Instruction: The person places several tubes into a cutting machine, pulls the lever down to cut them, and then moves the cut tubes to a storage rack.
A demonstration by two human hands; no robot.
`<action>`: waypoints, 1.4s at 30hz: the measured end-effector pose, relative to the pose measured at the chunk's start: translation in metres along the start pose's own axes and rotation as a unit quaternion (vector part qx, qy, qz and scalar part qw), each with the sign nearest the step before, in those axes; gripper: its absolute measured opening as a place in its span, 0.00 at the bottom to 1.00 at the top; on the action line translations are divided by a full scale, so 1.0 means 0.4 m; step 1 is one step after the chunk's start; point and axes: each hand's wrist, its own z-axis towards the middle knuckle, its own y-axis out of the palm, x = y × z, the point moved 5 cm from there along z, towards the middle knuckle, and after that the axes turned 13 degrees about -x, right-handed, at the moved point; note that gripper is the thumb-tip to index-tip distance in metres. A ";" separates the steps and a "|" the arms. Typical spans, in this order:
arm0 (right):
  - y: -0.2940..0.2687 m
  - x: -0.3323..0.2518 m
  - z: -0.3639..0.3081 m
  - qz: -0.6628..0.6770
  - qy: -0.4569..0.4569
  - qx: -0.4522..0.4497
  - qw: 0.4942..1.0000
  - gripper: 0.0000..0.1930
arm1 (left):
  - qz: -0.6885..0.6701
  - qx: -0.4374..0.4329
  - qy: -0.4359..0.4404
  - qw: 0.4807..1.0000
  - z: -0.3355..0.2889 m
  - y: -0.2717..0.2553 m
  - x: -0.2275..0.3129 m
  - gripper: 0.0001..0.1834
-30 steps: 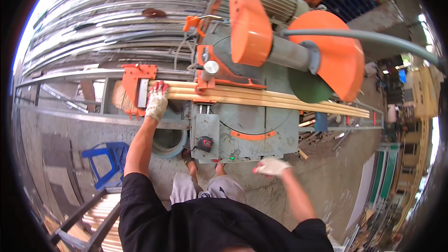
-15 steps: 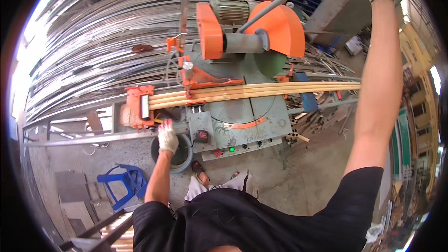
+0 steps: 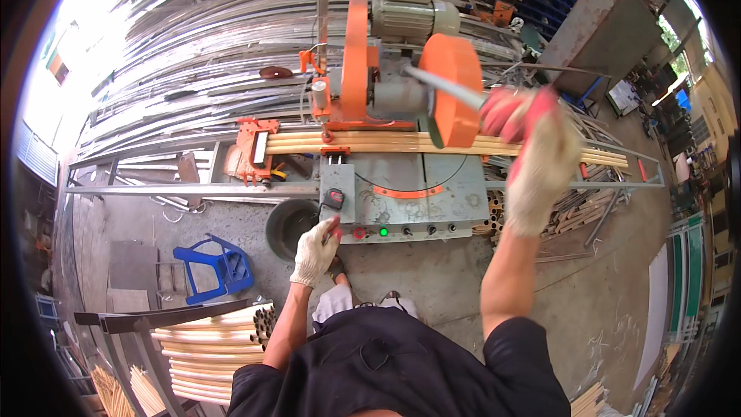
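In a white glove with red fingers, my right hand (image 3: 534,158) is closed on the grey pull lever (image 3: 451,89) of a cut-off saw. The saw's orange blade guard (image 3: 455,93) is lowered over several pale yellow tubes (image 3: 378,141). These lie side by side across the grey saw table (image 3: 455,177), their left ends against an orange stop (image 3: 248,150). My left hand (image 3: 313,253), gloved alike, is at the left front edge of the control panel (image 3: 417,232). Its fingers are curled; what they hold, if anything, is hidden. A tape measure (image 3: 333,199) sits just above it.
A dark bucket (image 3: 292,225) stands left of the saw, with a blue stool (image 3: 216,266) nearer me. Stacked cut tubes (image 3: 212,355) fill a rack at lower left. Long metal profiles (image 3: 224,54) lie behind the saw, and the motor (image 3: 413,11) sits above the arm.
My right hand has pulled the lever down and toward me, and the guard has dropped onto the tubes. My left hand has moved right, from near the stop to the control panel.
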 end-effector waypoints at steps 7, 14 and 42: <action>0.009 0.045 -0.319 -0.051 -0.039 -0.066 0.996 0.06 | -0.137 0.029 0.256 0.956 0.090 -0.041 0.523 0.18; 0.054 0.115 -0.527 -0.057 0.058 -0.087 0.993 0.12 | -0.070 -0.181 0.461 0.866 0.060 0.113 0.672 0.29; 0.079 0.134 -0.561 -0.108 -0.007 -0.103 0.989 0.21 | -0.167 -0.011 0.360 0.918 0.005 0.211 0.582 0.17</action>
